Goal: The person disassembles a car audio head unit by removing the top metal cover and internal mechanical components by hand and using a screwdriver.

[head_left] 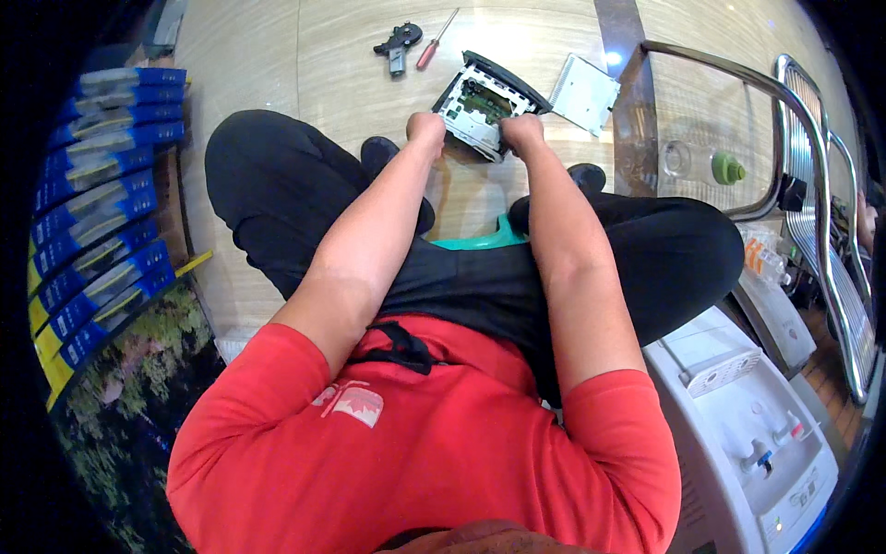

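Head view, only one. Far centre, on the pale tiled floor (341, 55): one opened boxy device (477, 103), black-edged, green board showing inside. Two hands at its near end: left hand (426, 132) curled at the left side, right hand (523, 134) curled at the right; fingertips hidden on both, so cannot tell whether pinching or merely touching. Just beyond, to the left: one red-handled screwdriver (428, 54), one black-and-grey part (398, 46). Just right of device: one flat, pale metal panel (584, 94). Farther right: one green piece (727, 168). Near right: one white dispenser (688, 406), two taps, one red, one blue.
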Available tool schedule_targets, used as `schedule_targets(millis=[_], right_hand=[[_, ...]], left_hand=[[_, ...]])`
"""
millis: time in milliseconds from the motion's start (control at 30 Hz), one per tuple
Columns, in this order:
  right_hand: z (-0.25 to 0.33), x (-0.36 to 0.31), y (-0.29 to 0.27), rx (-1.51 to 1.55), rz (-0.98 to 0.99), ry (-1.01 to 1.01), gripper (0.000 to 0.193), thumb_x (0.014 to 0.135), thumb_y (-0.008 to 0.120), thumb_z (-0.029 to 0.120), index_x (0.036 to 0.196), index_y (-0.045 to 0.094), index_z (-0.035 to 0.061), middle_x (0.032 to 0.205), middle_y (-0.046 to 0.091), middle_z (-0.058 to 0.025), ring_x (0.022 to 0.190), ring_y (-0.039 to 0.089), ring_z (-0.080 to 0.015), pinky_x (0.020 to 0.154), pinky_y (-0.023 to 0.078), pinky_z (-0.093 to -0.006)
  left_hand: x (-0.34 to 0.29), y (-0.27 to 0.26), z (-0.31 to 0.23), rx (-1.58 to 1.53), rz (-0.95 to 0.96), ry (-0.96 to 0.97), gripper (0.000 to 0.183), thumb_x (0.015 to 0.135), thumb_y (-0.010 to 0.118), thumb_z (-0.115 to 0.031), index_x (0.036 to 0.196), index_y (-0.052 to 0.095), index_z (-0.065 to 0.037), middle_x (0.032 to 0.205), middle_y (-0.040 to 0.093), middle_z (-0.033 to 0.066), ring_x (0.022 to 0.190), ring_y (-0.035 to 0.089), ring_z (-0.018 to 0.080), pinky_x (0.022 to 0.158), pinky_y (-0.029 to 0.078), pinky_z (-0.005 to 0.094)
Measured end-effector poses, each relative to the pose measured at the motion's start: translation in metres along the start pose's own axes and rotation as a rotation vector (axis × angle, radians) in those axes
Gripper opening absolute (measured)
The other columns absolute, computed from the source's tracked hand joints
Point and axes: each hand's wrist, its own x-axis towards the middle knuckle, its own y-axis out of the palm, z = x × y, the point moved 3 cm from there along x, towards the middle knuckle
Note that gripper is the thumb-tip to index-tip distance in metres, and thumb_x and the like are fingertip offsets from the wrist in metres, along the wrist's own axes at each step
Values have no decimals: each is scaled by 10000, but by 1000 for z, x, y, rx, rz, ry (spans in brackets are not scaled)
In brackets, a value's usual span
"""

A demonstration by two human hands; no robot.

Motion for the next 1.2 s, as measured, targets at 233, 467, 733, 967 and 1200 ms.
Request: schedule_targets(millis=[233,467,733,967,1200], right_hand=[[10,-9,5,146,-59,58,281,747,558,197,777,664,-61,803,653,-224,710,643,-319,649,512,-392],[-7,11,12,-43,-111,-120,233,727,565,156,646,642,-48,628,639,-196,514,636,-293,490,509,-386],[1,3,8,60,-12,-31,233,732,553,137,615,626,-51,592,618,-200,470,619,-293,438,489,-385],[-15,27,14,17,-67,-33,212,729,547,115,616,632,-44,566,607,-185,451,607,-285,422,476,-392],[-14,42,28,147,-103,31,153,738,549,39,633,645,-18,609,624,-164,454,594,-261,389,439,-384]], left_hand=[[11,-8,3,-20,66,64,329,862,485,-100,1177,511,-6,1212,516,161,1060,525,339,792,496,512],[13,0,0,56,-30,159,217,833,419,-87,969,563,3,703,540,110,504,471,201,422,359,360],[14,0,0,161,109,47,399,888,459,-128,1278,455,-41,1221,511,152,1081,516,335,837,470,517],[6,10,-4,196,11,157,335,823,427,-85,1114,563,11,909,620,175,703,586,266,514,445,389],[34,6,3,360,-37,240,401,809,425,-64,1171,549,56,1080,612,258,1047,591,405,870,480,429]])
